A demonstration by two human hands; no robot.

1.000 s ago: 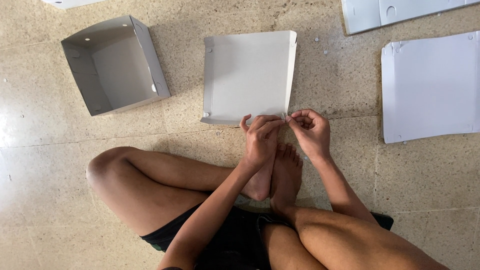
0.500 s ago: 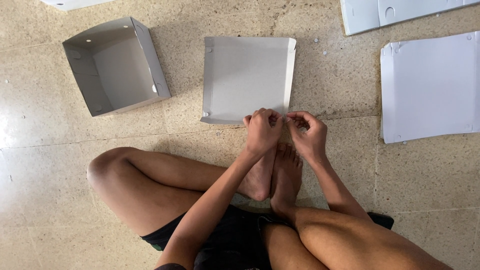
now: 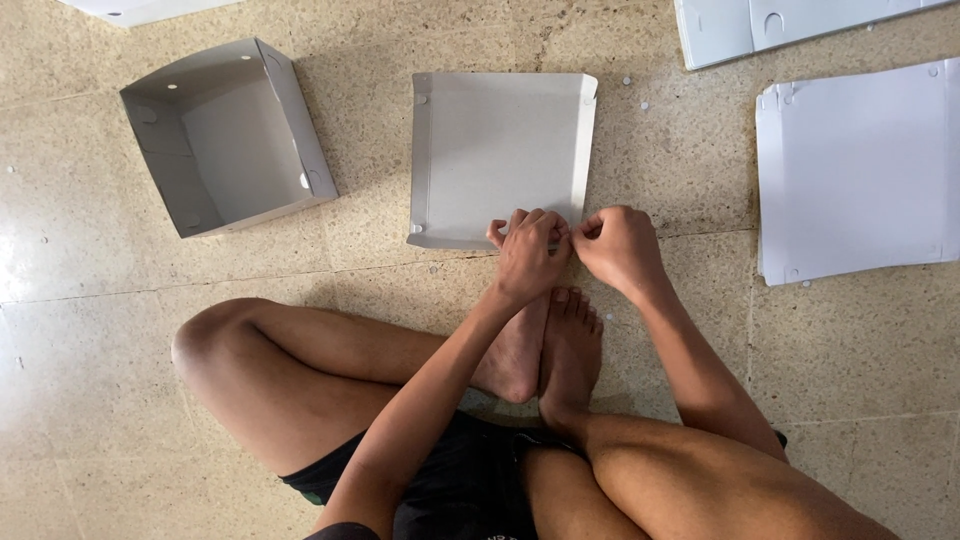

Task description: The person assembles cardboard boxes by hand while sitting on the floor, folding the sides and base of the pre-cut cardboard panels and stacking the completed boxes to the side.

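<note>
- We see a half-folded grey cardboard tray (image 3: 495, 150) lying flat on the floor (image 3: 380, 270), upper centre of the frame, side flaps raised left and right.
- Left hand (image 3: 528, 255) sits at the tray's near right corner, fingers curled tight, pinching the near edge of the cardboard.
- Right hand (image 3: 620, 245) is just beside it, touching the left hand at the fingertips, grip narrow and pinched at the same corner flap; exactly what sits between the fingers we cannot tell.
- Both hands are centre frame, just above the person's bare feet (image 3: 545, 345), soles together on the floor.
- Crossed bare legs and dark shorts (image 3: 460, 490) fill the lower half.
- Finished grey open box (image 3: 225, 140) stands upper left, tilted, well apart from the hands.
- Flat white cardboard sheet (image 3: 860, 170) lies at the right edge, more white sheets (image 3: 760, 25) at the upper right corner.
- Small white punched dots (image 3: 642, 104) are scattered on the speckled floor tiles near the tray.
</note>
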